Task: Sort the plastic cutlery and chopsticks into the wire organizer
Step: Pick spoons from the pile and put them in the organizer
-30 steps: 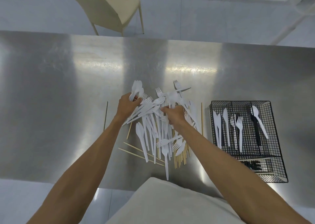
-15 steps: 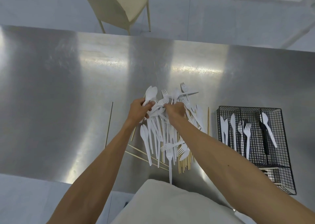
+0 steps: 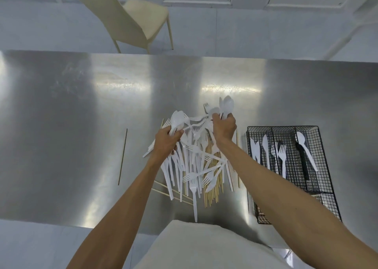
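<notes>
Just lifted a few spoons (image 3: 227, 105) off the pile (image 3: 194, 166) on the table (image 3: 81, 125), right hand (image 3: 224, 128) curled tight round them, closer to the organizer (image 3: 286, 127) now. Still clutching a spoon bunch (image 3: 177, 120) in the left hand (image 3: 165, 143). Counting inside: three knives (image 3: 264, 146), two forks (image 3: 282, 152), one white spoon (image 3: 302, 143), one black piece (image 3: 302, 158). Barely started, by the look of it.

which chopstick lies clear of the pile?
The lone chopstick left of the left hand, alone on the steel table; the others lie under or against the white cutlery pile.
</notes>
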`<state>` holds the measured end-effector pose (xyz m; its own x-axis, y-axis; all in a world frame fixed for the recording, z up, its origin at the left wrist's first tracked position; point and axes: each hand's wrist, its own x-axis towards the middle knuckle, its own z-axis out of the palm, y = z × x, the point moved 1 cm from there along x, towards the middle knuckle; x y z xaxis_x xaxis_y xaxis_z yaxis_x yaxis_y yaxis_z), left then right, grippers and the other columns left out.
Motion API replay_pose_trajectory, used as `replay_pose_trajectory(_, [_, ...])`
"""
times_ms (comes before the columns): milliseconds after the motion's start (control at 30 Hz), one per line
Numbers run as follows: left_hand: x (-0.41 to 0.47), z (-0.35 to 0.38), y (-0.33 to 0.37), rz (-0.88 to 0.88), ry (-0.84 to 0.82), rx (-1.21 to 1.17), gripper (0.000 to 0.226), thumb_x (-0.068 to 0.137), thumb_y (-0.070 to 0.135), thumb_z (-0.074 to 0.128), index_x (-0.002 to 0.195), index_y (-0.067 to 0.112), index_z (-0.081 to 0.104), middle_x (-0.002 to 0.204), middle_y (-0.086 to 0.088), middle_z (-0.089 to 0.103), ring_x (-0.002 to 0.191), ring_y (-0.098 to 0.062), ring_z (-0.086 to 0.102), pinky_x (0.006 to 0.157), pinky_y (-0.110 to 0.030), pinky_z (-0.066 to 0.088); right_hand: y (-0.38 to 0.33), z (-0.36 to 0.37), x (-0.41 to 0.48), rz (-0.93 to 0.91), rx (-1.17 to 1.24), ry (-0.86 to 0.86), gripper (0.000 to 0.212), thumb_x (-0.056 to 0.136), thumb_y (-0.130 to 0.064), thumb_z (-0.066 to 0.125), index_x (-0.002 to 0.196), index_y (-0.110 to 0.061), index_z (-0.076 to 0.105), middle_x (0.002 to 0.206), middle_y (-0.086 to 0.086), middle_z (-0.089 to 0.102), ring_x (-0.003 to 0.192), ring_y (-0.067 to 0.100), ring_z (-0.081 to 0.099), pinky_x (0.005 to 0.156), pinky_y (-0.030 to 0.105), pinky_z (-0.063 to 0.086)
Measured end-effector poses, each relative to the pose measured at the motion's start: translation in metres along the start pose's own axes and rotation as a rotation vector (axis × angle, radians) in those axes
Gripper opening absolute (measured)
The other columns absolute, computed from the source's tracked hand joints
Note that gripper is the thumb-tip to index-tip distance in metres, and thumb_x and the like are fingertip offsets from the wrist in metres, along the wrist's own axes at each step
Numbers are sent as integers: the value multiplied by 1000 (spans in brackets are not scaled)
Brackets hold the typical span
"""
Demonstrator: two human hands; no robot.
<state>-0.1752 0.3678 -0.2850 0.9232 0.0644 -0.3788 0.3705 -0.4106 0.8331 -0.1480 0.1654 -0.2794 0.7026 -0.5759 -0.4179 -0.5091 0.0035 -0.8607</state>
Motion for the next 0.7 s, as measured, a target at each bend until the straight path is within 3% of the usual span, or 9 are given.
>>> replay_pose_trajectory(67, [-8, 10, 8, 28, -11, 5, 28, 93, 34, 68, 83, 8, 67, 67, -11, 68, 39, -15, 58, 38, -27, 49, -3, -11, 2, -30, -17, 4, 16, 86, -23, 63, 77, -18, 52, 65, -5, 53, 49, 7, 49, 38, 15, 38])
replay_pose_trajectory(200, [-23, 29, 25, 54, -1, 6, 22, 92, 36, 68, 80, 18, 66, 67, -6, 68, 39, -14, 57, 37, -27, 48, -4, -36, 2, 5, -44, -15, 13, 90, -27, 58, 94, -15, 56, 77, -2, 65, 60, 12, 59, 48, 24, 43])
replay_pose_trajectory(333, [-36, 57, 46, 107, -23, 26, 24, 93, 32, 67, 79, 13, 65, 66, -7, 67, 40, -13, 59, 37, -25, 46, 2, -72, 5, 43, -62, -131, 15, 96, -25, 51, 107, -15, 54, 84, 2, 69, 61, 14, 57, 53, 27, 43])
replay_pose_trajectory(533, [-57, 118, 75, 123, -84, -13, 18, 92, 21, 66, 85, 5, 66, 70, -11, 68, 47, -23, 65, 41, -28, 48, 14, -145, 15, 78, 48, -258, 20, 100, -18, 49, 116, -7, 53, 89, 11, 62, 45, 15, 55, 41, 24, 48])
replay_pose_trajectory(700, [-79, 181, 96, 123, -143, -50, 15, 93, 18, 64, 91, 4, 65, 74, -9, 70, 48, -16, 64, 44, -29, 51, 31, -213, 31, 60, -13, -294, 24, 103, -22, 48, 125, -15, 51, 95, 8, 63, 57, 14, 53, 43, 25, 46])
